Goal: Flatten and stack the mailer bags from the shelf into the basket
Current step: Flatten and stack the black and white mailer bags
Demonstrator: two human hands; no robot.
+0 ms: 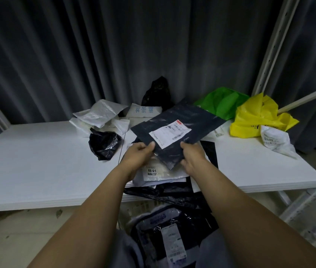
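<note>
Dark mailer bag held over the shelf
The left grip and the right grip each pinch its near edge, thumbs on top, label facing up. It hangs above a pile of bags on the shelf; a green bag and a yellow bag lie far right.

Dim light, soft focus, edges bowed, corners dark
</note>
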